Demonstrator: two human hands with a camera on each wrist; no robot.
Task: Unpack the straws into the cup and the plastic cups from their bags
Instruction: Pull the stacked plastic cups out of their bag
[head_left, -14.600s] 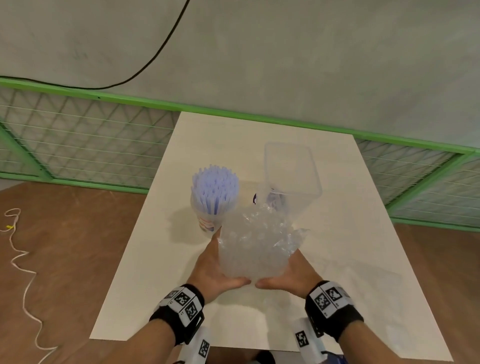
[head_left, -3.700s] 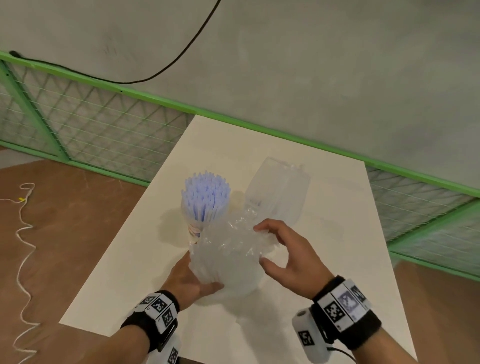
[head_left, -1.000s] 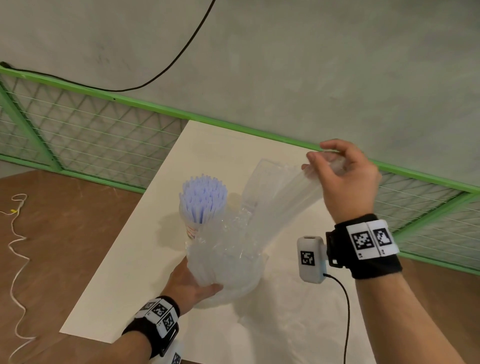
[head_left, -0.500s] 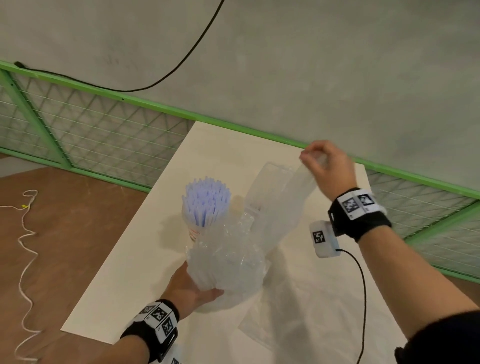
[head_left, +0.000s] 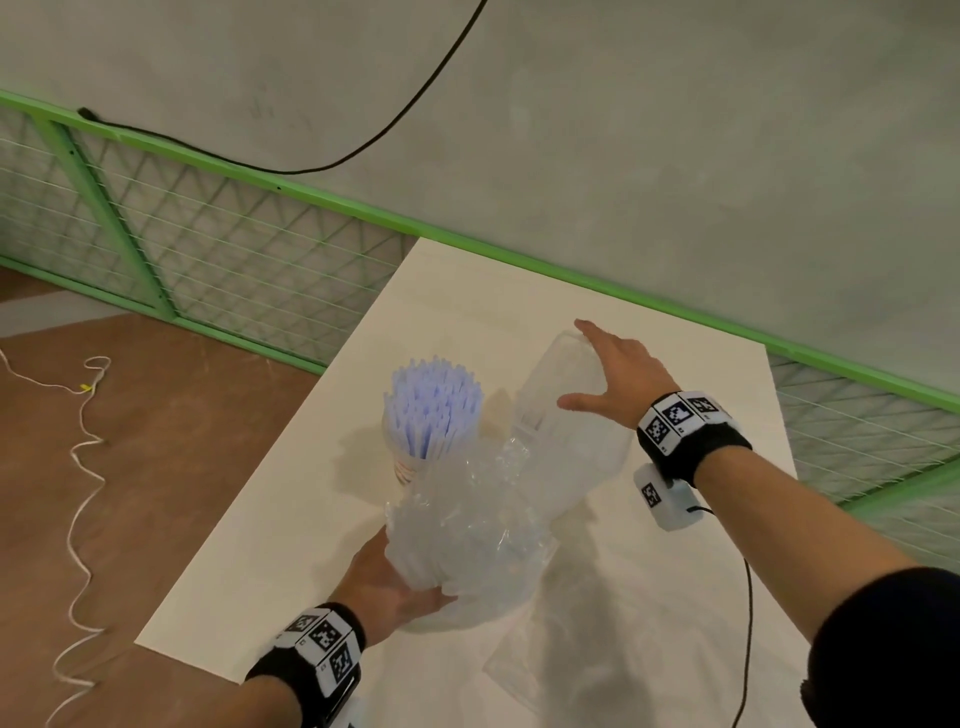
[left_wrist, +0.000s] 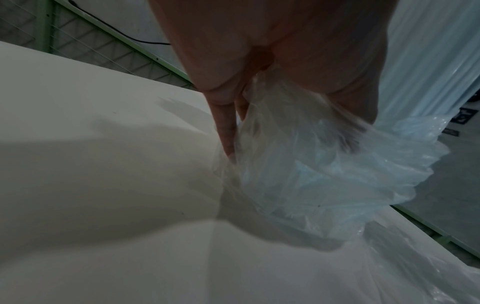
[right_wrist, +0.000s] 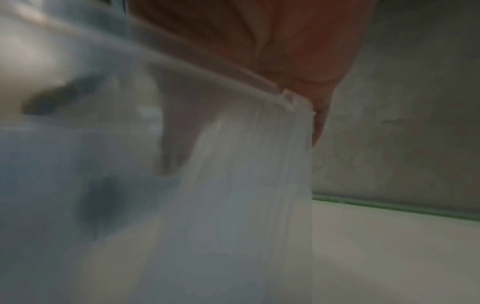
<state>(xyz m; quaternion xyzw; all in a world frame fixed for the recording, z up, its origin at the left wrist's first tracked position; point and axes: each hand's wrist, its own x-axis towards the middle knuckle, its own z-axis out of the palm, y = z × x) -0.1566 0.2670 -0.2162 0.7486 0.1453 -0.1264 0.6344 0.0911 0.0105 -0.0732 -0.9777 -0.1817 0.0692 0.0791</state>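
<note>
Since half a second ago right hand (head_left: 615, 376) has dropped from raised at the far table edge onto the clear container (head_left: 569, 415); the bag it was pulling up now lies flat on the table (head_left: 675, 374), near right, as an empty bag (head_left: 550, 660).

Right hand: fingers spread and straight, palm over the container's top rim, thumb out toward the near side. Wrist view shows a fingertip (right_wrist: 318, 127) hooked past the rim corner, another finger seen through the wall; heavily blurred, so a true grip cannot be told. Container leans toward the person, one only.

Left hand (head_left: 387, 584): wrapped round the lower left side of the cup stack (head_left: 457, 525), thumb across the front. Wrist view shows fingers (left_wrist: 226, 131) pointing down, pressed into crumpled bag film (left_wrist: 324, 164) bunched at the stack base. Stack tilted, base near the table's near edge. Cup count inside cannot be told; one stack.

Straws (head_left: 430, 402): one dense bundle of blue-white straws upright in one paper cup (head_left: 404, 467), just left of the container, behind the stack. Too many to count.

Hands: two, wrist bands with markers on each.
</note>
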